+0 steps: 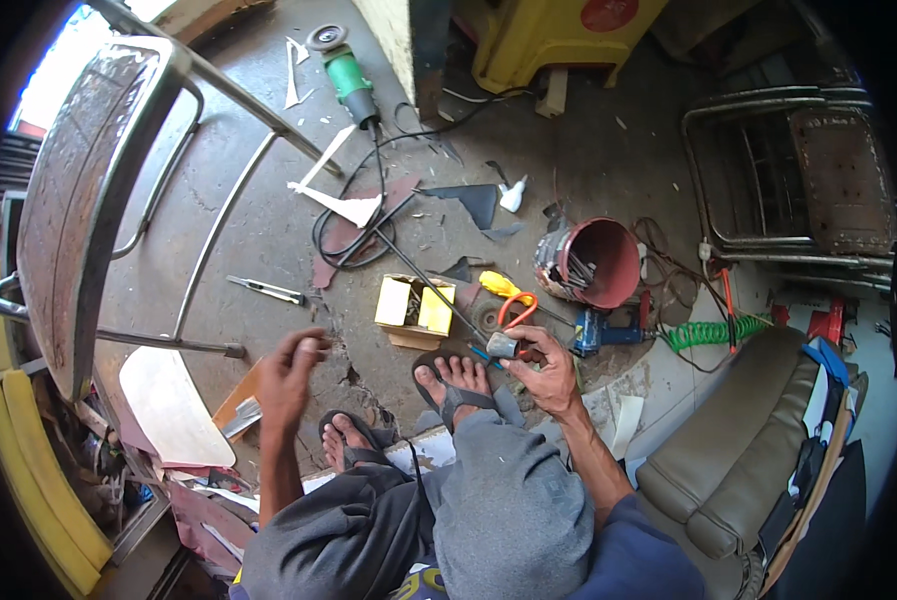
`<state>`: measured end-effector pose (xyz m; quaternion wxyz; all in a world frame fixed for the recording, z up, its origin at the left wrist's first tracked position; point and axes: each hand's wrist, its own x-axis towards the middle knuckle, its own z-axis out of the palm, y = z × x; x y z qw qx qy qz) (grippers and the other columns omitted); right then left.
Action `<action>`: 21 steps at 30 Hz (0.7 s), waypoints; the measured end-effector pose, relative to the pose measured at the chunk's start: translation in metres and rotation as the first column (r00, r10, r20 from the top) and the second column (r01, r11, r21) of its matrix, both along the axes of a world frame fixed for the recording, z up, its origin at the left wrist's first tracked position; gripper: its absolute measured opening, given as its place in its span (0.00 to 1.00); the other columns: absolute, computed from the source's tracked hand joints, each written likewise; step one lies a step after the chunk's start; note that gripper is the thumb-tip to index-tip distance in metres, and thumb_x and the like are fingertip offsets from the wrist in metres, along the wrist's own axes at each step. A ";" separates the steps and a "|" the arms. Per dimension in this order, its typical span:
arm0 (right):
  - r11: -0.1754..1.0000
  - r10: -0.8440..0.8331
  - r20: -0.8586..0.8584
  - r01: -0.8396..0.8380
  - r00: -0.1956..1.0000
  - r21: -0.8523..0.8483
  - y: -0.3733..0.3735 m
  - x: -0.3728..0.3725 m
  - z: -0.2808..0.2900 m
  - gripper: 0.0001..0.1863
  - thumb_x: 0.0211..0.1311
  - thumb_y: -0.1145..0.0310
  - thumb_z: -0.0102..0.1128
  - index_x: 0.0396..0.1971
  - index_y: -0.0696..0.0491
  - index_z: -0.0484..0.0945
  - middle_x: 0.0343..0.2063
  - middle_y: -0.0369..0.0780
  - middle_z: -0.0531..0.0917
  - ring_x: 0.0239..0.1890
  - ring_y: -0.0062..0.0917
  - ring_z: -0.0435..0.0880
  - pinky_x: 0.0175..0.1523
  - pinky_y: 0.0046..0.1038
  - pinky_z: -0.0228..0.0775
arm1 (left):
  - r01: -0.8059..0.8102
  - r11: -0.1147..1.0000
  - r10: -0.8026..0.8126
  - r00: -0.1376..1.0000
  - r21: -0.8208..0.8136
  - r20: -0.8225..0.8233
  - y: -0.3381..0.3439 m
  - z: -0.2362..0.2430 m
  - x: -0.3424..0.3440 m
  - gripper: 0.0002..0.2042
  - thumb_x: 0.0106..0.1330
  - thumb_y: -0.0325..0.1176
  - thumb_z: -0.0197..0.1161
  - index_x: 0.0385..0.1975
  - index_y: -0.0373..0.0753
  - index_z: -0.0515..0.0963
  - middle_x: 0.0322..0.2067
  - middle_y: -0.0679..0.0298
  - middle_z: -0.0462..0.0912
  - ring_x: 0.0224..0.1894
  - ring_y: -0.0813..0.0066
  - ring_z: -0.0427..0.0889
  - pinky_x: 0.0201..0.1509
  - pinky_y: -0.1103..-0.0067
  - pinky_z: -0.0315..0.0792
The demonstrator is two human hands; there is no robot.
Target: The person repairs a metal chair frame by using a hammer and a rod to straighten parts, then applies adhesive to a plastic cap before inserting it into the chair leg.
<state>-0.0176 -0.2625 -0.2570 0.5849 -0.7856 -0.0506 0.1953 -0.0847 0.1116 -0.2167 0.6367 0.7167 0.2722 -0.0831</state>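
Note:
My right hand [546, 372] grips a small grey cylinder [501, 345], just above my sandalled foot. My left hand [298, 362] hovers at centre left, fingers loosely bent and apart, with nothing visible in them. Between them and farther forward, an open yellow box [438, 310] has small dark pieces inside, too small to name. A yellow tool [496, 283] and an orange loop [518, 298] lie beyond my right hand, beside a blue tool [613, 333]. A snap-blade cutter [265, 290] lies forward of my left hand. A long dark rod [413, 262] runs toward the cylinder; whether they join I cannot tell.
A chair with a steel frame [98, 200] fills the left. A green grinder [348, 85] with coiled cable lies ahead among scraps. Right are a metal bucket [608, 260], green coiled hose [708, 332], chair frames [838, 180] and padded cushion [728, 440]. A yellow stool [538, 30] stands behind.

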 end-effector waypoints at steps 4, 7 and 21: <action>0.997 0.070 0.081 -0.073 0.994 0.027 0.027 0.005 0.008 0.25 0.53 0.80 0.70 0.53 0.54 0.77 0.49 0.40 0.80 0.47 0.24 0.84 0.43 0.24 0.82 | 0.275 0.961 -0.275 0.961 0.012 0.014 -0.046 0.013 0.017 0.20 0.69 0.33 0.64 0.59 0.35 0.75 0.46 0.59 0.85 0.46 0.72 0.82 0.53 0.73 0.74; 0.978 0.202 0.151 -0.208 0.968 0.025 0.059 0.015 0.025 0.24 0.53 0.79 0.69 0.53 0.55 0.77 0.50 0.40 0.79 0.47 0.24 0.83 0.43 0.24 0.82 | 0.440 0.869 -0.479 0.864 0.228 0.158 -0.070 0.021 0.023 0.24 0.64 0.32 0.67 0.61 0.40 0.74 0.50 0.55 0.81 0.50 0.61 0.81 0.56 0.69 0.75; 0.794 0.200 -0.280 0.012 0.939 0.608 0.168 0.095 0.013 0.23 0.62 0.73 0.70 0.55 0.56 0.71 0.46 0.40 0.80 0.46 0.26 0.85 0.50 0.27 0.81 | 0.063 0.746 -0.246 0.951 0.663 0.186 0.044 -0.006 0.068 0.19 0.67 0.30 0.64 0.58 0.39 0.76 0.47 0.55 0.84 0.46 0.63 0.84 0.50 0.69 0.75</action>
